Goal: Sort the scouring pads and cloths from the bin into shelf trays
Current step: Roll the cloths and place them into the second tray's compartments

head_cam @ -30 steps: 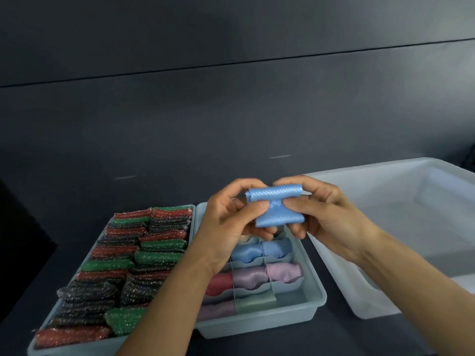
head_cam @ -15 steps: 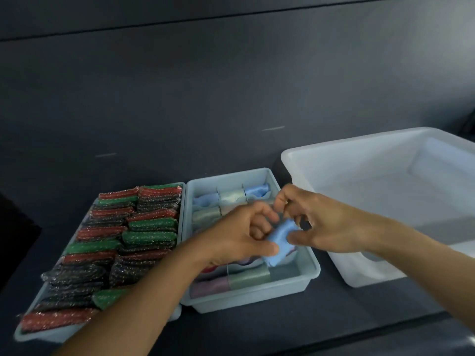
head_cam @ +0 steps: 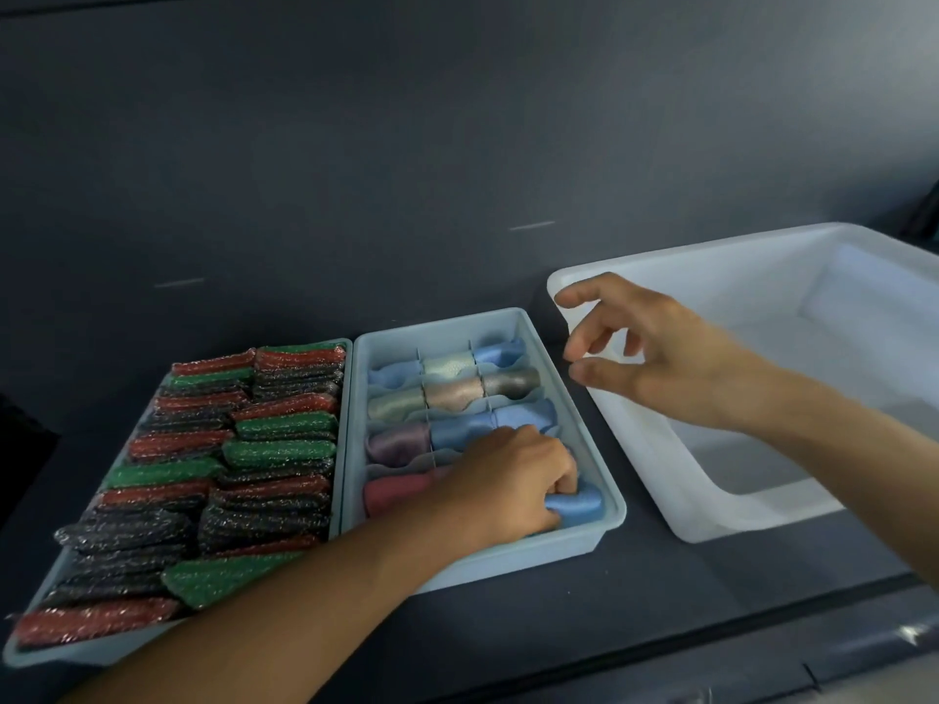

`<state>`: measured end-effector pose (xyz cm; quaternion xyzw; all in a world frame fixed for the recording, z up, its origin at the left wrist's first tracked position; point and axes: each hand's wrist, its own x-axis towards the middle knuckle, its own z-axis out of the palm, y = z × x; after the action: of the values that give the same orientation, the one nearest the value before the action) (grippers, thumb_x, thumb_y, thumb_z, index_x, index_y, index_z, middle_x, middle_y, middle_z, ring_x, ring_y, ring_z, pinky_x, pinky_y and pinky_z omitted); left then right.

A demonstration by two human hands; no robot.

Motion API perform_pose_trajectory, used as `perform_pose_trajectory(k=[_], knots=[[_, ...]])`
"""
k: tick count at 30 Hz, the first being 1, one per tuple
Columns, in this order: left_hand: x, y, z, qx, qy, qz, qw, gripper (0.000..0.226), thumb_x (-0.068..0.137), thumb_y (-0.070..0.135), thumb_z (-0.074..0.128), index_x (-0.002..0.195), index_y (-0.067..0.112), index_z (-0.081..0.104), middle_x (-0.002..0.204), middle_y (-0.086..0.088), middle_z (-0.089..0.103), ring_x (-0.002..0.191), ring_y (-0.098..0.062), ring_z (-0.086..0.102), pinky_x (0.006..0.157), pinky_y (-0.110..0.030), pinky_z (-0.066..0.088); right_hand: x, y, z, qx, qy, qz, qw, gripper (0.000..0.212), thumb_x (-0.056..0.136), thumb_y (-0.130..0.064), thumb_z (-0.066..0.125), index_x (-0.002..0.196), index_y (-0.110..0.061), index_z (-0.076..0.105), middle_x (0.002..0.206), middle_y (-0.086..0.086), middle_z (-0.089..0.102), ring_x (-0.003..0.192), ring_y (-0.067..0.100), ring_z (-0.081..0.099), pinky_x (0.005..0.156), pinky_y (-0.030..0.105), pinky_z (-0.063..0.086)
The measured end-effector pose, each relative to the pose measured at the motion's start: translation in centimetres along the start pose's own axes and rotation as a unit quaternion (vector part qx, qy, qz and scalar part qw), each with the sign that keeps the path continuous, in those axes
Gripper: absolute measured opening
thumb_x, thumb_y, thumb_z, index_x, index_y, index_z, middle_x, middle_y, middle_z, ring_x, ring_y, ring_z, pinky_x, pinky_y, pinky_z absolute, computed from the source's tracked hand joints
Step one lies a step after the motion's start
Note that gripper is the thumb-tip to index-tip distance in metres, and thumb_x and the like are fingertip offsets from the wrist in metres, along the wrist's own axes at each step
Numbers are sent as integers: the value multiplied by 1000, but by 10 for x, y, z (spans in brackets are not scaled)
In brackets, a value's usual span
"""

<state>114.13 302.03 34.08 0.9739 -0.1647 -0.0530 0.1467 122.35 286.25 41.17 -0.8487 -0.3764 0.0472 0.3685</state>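
A rolled blue cloth [head_cam: 579, 503] lies in the front right compartment of the divided pale-blue tray [head_cam: 541, 345]. My left hand [head_cam: 508, 480] is curled over that cloth and presses it down. Other compartments hold several rolled cloths in blue, grey, purple and red. My right hand [head_cam: 655, 353] hovers open above the near left corner of the white bin [head_cam: 711, 256], holding nothing. To the left, a second tray [head_cam: 30, 652] is packed with red, green and black scouring pads [head_cam: 274, 429].
The trays and bin stand side by side on a dark shelf surface [head_cam: 660, 602]. A dark wall rises behind them. The shelf's front edge runs along the lower right. No pad or cloth shows in the part of the bin I can see.
Both hands lowered the blue cloth from mid-air into the tray. My right hand has let go and lifted toward the bin; my left hand stays on the cloth.
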Motion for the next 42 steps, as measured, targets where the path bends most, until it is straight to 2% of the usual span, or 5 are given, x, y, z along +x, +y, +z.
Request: perform_pose_trajectory(k=[8,14,26,35,42], knots=[[6,7,-2,135,-29,61,989,21,84,7,59,96,20,70,95,-2,68,90,-24,62,50,-25,21,-4,-10,12,-17,-62,-33,997,19,84,-9,69,97,-21,65,77,-9,69,75,1,59,68,7,40],[-24,-25,-41,-161,-17,-61,985,23,80,20,77,103,24,75,94,11,76,84,6,67,85,-23,54,-16,-15,15,-181,-154,-47,970,7,83,-27,68,84,-30,74,73,-22,63,74,-12,55,64,7,39],[-85,-62,-46,142,-103,-67,982,27,83,50,67,88,24,67,77,11,59,82,-8,53,71,-26,37,2,-23,62,-417,-376,-76,824,33,87,-25,54,61,-16,34,61,-4,39,66,22,43,63,29,40],[-82,-62,-30,195,-121,-14,973,15,85,33,63,92,21,65,72,5,51,81,-17,53,89,-31,44,10,-20,77,-428,-430,-75,791,30,96,-33,45,70,-17,46,69,-5,43,74,22,47,67,30,40],[-80,-60,-32,141,-110,-32,983,14,86,33,65,82,21,61,74,8,58,76,-13,54,72,-24,35,14,-21,75,-409,-469,-50,781,12,87,-24,55,87,-18,65,78,-3,61,71,20,56,72,33,50]])
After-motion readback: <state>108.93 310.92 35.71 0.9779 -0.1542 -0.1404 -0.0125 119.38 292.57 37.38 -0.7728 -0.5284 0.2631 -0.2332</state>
